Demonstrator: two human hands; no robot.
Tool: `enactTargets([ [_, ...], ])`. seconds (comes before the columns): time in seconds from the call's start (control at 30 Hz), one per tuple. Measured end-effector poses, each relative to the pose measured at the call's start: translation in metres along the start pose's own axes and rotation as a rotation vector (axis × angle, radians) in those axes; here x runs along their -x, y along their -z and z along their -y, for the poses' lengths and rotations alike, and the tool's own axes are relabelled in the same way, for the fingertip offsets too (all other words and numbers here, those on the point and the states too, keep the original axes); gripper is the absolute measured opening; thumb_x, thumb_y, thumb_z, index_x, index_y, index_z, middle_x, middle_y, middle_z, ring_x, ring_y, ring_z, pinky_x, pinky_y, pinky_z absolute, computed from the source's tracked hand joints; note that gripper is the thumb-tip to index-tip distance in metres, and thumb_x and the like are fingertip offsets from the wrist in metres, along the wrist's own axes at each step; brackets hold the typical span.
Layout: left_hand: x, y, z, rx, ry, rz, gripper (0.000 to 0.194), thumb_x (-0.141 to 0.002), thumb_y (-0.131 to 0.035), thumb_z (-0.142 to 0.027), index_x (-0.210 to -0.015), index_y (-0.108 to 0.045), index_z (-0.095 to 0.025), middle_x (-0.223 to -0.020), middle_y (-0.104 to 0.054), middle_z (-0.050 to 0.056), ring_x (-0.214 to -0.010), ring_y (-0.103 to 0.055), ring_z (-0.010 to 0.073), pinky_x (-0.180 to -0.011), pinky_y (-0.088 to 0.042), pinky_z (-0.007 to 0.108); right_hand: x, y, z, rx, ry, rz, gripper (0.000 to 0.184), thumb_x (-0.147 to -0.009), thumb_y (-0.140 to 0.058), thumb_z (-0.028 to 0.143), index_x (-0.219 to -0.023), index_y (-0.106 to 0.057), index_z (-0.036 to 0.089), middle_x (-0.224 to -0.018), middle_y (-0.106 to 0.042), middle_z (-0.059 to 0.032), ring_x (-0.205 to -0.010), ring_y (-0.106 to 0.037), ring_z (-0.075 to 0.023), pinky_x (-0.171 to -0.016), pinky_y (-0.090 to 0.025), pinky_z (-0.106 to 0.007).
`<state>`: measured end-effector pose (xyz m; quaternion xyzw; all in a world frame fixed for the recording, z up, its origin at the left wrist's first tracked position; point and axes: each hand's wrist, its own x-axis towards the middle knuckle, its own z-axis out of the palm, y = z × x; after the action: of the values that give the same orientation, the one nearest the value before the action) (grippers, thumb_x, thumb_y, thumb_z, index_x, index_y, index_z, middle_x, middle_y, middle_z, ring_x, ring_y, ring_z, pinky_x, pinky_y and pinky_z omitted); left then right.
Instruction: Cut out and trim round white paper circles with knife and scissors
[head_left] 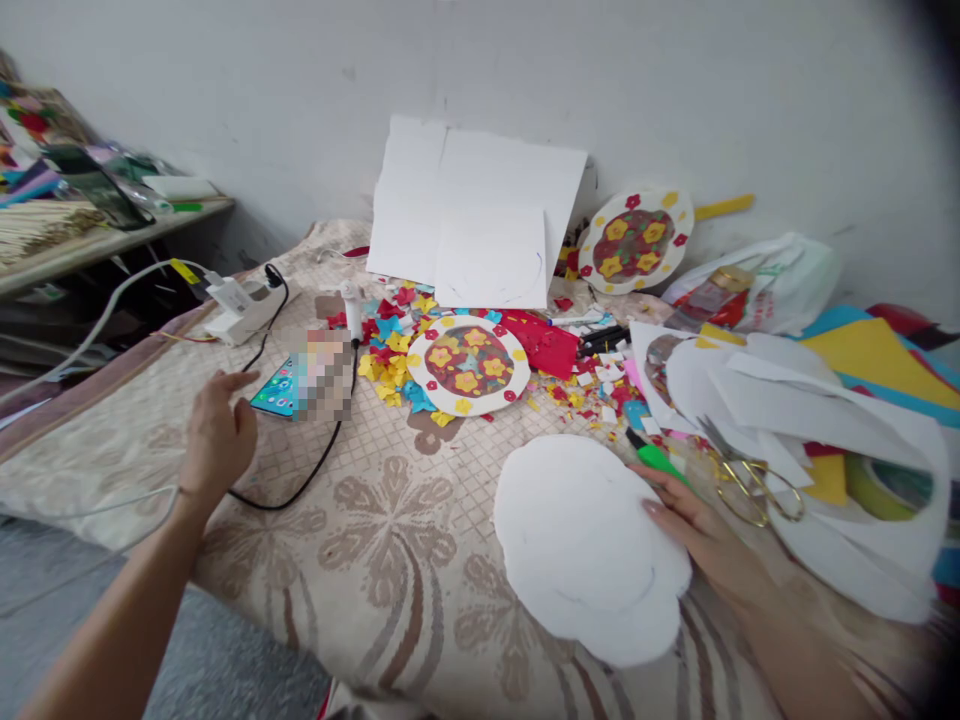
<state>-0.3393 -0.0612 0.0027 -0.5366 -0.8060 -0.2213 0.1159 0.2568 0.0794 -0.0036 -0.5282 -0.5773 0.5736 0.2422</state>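
Observation:
My left hand (221, 430) is beside a phone (274, 392) with a lit screen, part of it blurred out. Its index finger stretches to the phone's near left corner, and nothing sits in the palm. On the right, my right hand (686, 520) grips the edge of a white scalloped paper cutout (592, 550), which has faint pencil lines. A green-handled tool with a dark tip (661, 462) lies against the right fingers; whether they hold it too, I cannot tell. Beyond the cutout rests a round white-rimmed decorated fan face (468, 366) with yellow flowers.
Gold-handled scissors (754, 490) lie among white paper scraps (817, 400) at right. A second flowered fan (634, 240) and white boards (480, 200) lean against the wall. Small coloured paper flowers (390, 365) are heaped centrally. A power strip (244, 305) trails cables at left.

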Motion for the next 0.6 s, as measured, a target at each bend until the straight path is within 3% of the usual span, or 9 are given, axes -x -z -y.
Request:
enactTargets([
  [0.1, 0.000, -0.003, -0.014, 0.035, -0.063, 0.047, 0.049, -0.095, -0.032, -0.025, -0.141, -0.046, -0.018, -0.141, -0.056, 0.016, -0.151, -0.029, 0.0285, -0.120, -0.030, 0.053, -0.001, 0.001, -0.002, -0.003, 0.010, 0.001, 0.059, -0.086, -0.069, 0.051, -0.139, -0.054, 0.030, -0.138, -0.066, -0.0081, -0.110, -0.070, -0.0299, -0.083, -0.060, -0.036],
  [0.17, -0.003, -0.006, -0.019, 0.038, -0.094, 0.102, 0.045, -0.096, -0.033, -0.027, -0.136, -0.052, -0.021, -0.140, -0.059, 0.013, -0.152, -0.029, 0.0293, -0.120, -0.026, 0.058, -0.001, 0.001, -0.002, -0.011, 0.010, -0.002, 0.059, -0.086, -0.070, 0.051, -0.139, -0.054, 0.030, -0.138, -0.066, -0.0083, -0.111, -0.070, -0.0301, -0.084, -0.060, -0.037],
  [0.3, -0.012, -0.006, -0.014, -0.008, -0.023, 0.095, 0.046, -0.098, -0.031, -0.028, -0.136, -0.051, -0.014, -0.140, -0.058, 0.021, -0.151, -0.025, 0.0416, -0.111, -0.016, 0.079, 0.001, 0.000, -0.001, -0.021, 0.001, 0.002, 0.061, -0.087, -0.069, 0.050, -0.142, -0.051, 0.031, -0.138, -0.066, -0.0078, -0.108, -0.071, -0.0284, -0.083, -0.060, -0.035],
  [0.37, -0.018, -0.002, -0.007, -0.028, 0.036, 0.055, 0.048, -0.098, -0.029, -0.028, -0.138, -0.048, -0.008, -0.140, -0.055, 0.026, -0.151, -0.021, 0.0466, -0.106, -0.018, 0.083, 0.001, 0.000, -0.001, -0.009, 0.002, 0.000, 0.059, -0.087, -0.068, 0.050, -0.140, -0.052, 0.030, -0.138, -0.066, -0.0078, -0.107, -0.071, -0.0281, -0.081, -0.060, -0.035],
  [0.47, -0.023, 0.002, 0.000, -0.027, 0.061, 0.042, 0.049, -0.098, -0.029, -0.028, -0.139, -0.046, -0.009, -0.143, -0.053, 0.025, -0.151, -0.023, 0.0446, -0.109, -0.022, 0.078, 0.000, 0.001, -0.001, 0.029, 0.007, -0.008, 0.054, -0.087, -0.067, 0.052, -0.135, -0.056, 0.028, -0.137, -0.067, -0.0090, -0.107, -0.071, -0.0297, -0.079, -0.060, -0.035],
  [0.6, -0.027, 0.000, -0.002, 0.005, -0.013, 0.111, 0.049, -0.097, -0.026, -0.026, -0.140, -0.046, -0.012, -0.144, -0.054, 0.019, -0.153, -0.023, 0.0360, -0.117, -0.027, 0.065, -0.001, 0.001, -0.002, 0.043, -0.004, -0.014, 0.052, -0.088, -0.065, 0.053, -0.134, -0.056, 0.029, -0.136, -0.067, -0.0094, -0.105, -0.072, -0.0297, -0.077, -0.061, -0.036],
])
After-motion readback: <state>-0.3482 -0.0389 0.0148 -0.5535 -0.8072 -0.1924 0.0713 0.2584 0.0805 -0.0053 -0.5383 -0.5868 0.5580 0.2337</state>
